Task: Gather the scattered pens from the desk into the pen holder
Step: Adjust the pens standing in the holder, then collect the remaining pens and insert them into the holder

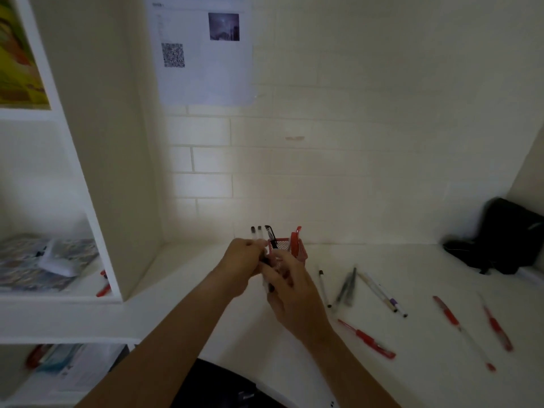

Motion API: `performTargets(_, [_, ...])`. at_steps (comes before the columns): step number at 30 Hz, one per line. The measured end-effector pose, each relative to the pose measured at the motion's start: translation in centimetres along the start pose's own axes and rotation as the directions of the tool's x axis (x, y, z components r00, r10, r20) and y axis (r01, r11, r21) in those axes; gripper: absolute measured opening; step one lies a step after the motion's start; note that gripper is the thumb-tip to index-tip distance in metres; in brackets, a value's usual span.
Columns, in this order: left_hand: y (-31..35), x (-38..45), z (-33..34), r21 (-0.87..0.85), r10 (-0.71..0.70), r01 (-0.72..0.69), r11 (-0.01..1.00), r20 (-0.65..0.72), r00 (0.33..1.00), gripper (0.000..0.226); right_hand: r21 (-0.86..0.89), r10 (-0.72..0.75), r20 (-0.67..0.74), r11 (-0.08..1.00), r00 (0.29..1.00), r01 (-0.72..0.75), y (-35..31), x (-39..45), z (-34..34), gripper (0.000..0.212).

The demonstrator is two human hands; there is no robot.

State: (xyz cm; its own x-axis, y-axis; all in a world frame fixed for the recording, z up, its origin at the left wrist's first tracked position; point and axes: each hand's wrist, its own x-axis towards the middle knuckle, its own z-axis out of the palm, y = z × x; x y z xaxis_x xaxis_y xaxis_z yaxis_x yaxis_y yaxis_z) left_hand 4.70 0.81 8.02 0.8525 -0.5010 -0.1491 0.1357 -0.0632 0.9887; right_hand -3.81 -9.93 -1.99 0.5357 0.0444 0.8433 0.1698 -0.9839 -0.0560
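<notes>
A red mesh pen holder (281, 242) stands at the back of the white desk, with a red pen (295, 241) sticking out of it. My left hand (243, 259) grips a bunch of pens (260, 232) upright just left of the holder. My right hand (290, 285) meets it from below and touches the lower ends of the same bunch. Loose on the desk to the right lie a clear pen (323, 288), dark pens (347, 285), pale pens (382, 294) and three red pens (366, 338) (459, 326) (497, 326).
A black bag (506, 237) sits at the back right corner. A white shelf unit (97, 201) rises on the left, with papers (44, 262) and a red pen (103, 287) inside. A printed sheet (203, 51) hangs on the tiled wall. The desk's front edge (265, 387) is near me.
</notes>
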Motion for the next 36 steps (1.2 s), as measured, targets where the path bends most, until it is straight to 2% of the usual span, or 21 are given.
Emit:
performTargets(3, [0.7,0.2,0.1,-0.039,-0.088,0.090,0.995,0.058,0.994,0.029,0.038,-0.045,-0.076,0.998,0.996,0.048,-0.1,1.1,-0.2,0.026])
performTargets(5, [0.8,0.6,0.3,-0.066,-0.097,0.102,0.993,0.075,0.992,0.037,0.130,0.030,-0.140,0.992,0.990,-0.012,-0.2,1.9,-1.0,0.016])
performTargets(7, [0.5,1.0,0.6,0.118,0.011,-0.001,0.993,-0.079,0.997,0.046,0.305,0.223,-0.194,0.939,0.955,-0.158,-0.8,3.1,-2.5,0.007])
performTargets(8, [0.2,1.3,0.7,0.288,0.154,-0.095,0.953,-0.187,0.970,0.045,0.378,0.336,-0.215,0.894,0.917,-0.239,-1.0,3.8,-3.3,0.006])
performTargets(9, [-0.1,1.4,0.9,0.459,0.338,-0.198,0.866,-0.246,0.908,0.034,0.423,0.430,-0.234,0.853,0.872,-0.307,-1.0,4.6,-3.9,0.010])
performTargets(10, [-0.4,1.4,0.9,0.563,0.486,-0.295,0.772,-0.222,0.845,0.019,0.439,0.500,-0.237,0.820,0.833,-0.367,-0.8,5.4,-4.2,0.013])
performTargets(11, [-0.9,1.5,1.1,0.616,0.581,-0.387,0.686,-0.144,0.801,0.010,0.432,0.545,-0.210,0.796,0.812,-0.423,-0.3,6.1,-4.2,0.015])
performTargets(12, [-1.5,2.0,1.2,0.640,0.621,-0.456,0.618,-0.042,0.783,0.019,0.410,0.571,-0.153,0.779,0.806,-0.475,0.3,6.7,-4.0,0.017])
performTargets(13, [-2.1,2.5,1.4,0.646,0.638,-0.517,0.561,0.061,0.768,0.025,0.370,0.587,-0.071,0.766,0.806,-0.526,1.0,7.1,-3.6,0.018])
performTargets(15, [-3.2,3.1,1.8,0.677,0.630,-0.554,0.485,0.169,0.758,0.031,0.246,0.598,0.080,0.764,0.798,-0.597,2.4,7.3,-2.5,0.022])
performTargets(18, [-4.5,3.2,2.3,0.758,0.613,-0.503,0.416,0.174,0.770,0.050,0.167,0.623,0.205,0.737,0.755,-0.655,3.4,7.4,-2.2,0.033])
performTargets(21, [-5.0,3.6,2.7,0.811,0.671,-0.471,0.348,0.135,0.729,0.035,0.289,0.634,0.168,0.701,0.755,-0.652,3.6,7.4,-3.8,0.043])
performTargets(22, [-4.9,3.6,2.9,0.811,0.676,-0.460,0.360,0.112,0.728,0.027,0.344,0.664,0.126,0.668,0.737,-0.660,4.0,7.0,-4.2,0.047])
performTargets(24, [-4.8,3.4,3.6,0.799,0.675,-0.443,0.407,0.064,0.735,0.021,0.429,0.755,0.073,0.566,0.652,-0.704,5.0,6.2,-4.8,0.056])
performTargets(26, [-4.8,2.9,4.3,0.795,0.688,-0.428,0.430,0.018,0.725,0.022,0.309,0.815,0.044,0.539,0.578,-0.784,6.5,4.9,-5.2,0.056])
performTargets(28, [-4.8,2.2,4.9,0.799,0.725,-0.428,0.422,-0.013,0.689,0.023,-0.068,0.849,0.052,0.528,0.525,-0.847,8.3,3.2,-5.4,0.042])
performTargets(30, [-4.7,1.2,5.5,0.800,0.786,-0.486,0.353,0.028,0.617,0.019,-0.348,0.892,0.151,0.452,0.427,-0.821,9.2,1.4,-5.5,0.033])
performTargets(32, [-4.8,-0.1,6.4,0.762,0.835,-0.596,0.251,0.140,0.531,0.018,-0.418,0.902,0.255,0.427,0.347,-0.802,9.5,-0.2,-5.3,0.043])
performTargets(33, [-5.1,-0.7,7.0,0.732,0.842,-0.649,0.207,0.205,0.500,0.018,-0.412,0.899,0.277,0.429,0.338,-0.804,9.5,-0.8,-5.1,0.044])
performTargets(34, [-5.4,-1.2,7.6,0.701,0.821,-0.689,0.185,0.275,0.500,0.018,-0.395,0.895,0.283,0.437,0.346,-0.808,9.4,-1.1,-4.8,0.041])
performTargets(36, [-6.3,-1.6,9.0,0.671,0.722,-0.725,0.155,0.424,0.547,0.018,-0.356,0.889,0.259,0.451,0.377,-0.819,9.1,-1.4,-4.5,0.032])
